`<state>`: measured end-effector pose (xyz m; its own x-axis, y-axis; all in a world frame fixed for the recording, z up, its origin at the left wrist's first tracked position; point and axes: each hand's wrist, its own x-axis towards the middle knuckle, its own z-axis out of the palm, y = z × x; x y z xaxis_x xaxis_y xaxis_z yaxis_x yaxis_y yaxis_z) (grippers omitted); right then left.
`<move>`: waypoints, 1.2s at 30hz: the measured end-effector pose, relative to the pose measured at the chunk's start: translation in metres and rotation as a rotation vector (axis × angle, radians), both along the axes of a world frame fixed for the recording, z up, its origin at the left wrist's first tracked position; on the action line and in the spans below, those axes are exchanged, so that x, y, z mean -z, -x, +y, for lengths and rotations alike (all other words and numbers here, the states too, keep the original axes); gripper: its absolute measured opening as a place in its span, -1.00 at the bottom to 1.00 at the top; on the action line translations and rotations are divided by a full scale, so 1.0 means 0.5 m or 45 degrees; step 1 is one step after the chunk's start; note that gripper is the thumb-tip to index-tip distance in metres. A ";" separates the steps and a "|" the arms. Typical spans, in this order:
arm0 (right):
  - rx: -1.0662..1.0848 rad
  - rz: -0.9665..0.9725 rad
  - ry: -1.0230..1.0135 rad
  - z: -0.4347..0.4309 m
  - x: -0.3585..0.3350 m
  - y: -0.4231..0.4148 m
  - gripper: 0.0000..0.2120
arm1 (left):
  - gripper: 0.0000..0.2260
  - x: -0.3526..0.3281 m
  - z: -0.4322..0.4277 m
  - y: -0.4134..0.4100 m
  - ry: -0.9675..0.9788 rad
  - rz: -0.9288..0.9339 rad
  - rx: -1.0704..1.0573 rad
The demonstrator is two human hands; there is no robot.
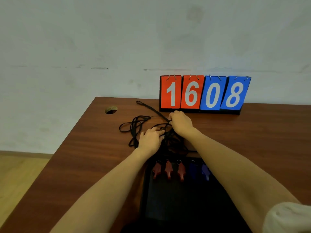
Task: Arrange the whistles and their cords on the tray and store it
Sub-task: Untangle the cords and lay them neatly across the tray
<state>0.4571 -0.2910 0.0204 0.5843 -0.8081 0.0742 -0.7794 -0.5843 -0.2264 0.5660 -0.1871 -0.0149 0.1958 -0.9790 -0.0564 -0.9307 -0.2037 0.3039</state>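
Both hands in the black cords [134,126] at the table's [80,148] centre, right hand [180,123] pinching one strand, left hand [150,140] pressed flat with fingers spread on the tangle, red whistles [168,169] and blue whistles [200,170] rowed on the black tray [168,207] at 6 o'clock, scoreboard [203,93] at 1 o'clock

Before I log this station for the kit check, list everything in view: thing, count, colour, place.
red whistles: three, dark red, far end of the tray, side by side
blue whistles: two, blue, right of the red ones on the tray
tray: one, black, near edge of the table
cords: tangled bundle, count unclear, black, on the table beyond the tray
scoreboard: one, red and blue cards reading 1608, against the wall
table: one, brown wood, round hole near its far left corner
left hand: on the cords
right hand: pinching a cord
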 end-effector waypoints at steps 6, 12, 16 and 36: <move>0.206 -0.682 0.030 -0.001 -0.126 0.078 -0.85 | -0.63 -0.029 0.006 0.021 -0.143 -0.125 -0.031; 0.248 -1.196 -0.181 0.023 -0.268 0.160 -0.96 | -0.52 -0.065 0.050 0.030 -0.435 -0.229 -0.079; 0.135 -1.234 -0.148 0.072 -0.341 0.200 -0.96 | -0.66 -0.149 0.071 0.060 -0.022 -0.203 -0.159; 0.225 -1.101 0.345 0.264 -0.580 0.420 -0.87 | -0.87 -0.497 0.151 0.241 0.806 0.888 -0.198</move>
<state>0.2473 -0.1589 0.3103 0.1067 -0.7717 0.6270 -0.4856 -0.5907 -0.6444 0.4454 -0.1117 0.2337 0.4489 -0.8338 0.3214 -0.4743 0.0825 0.8765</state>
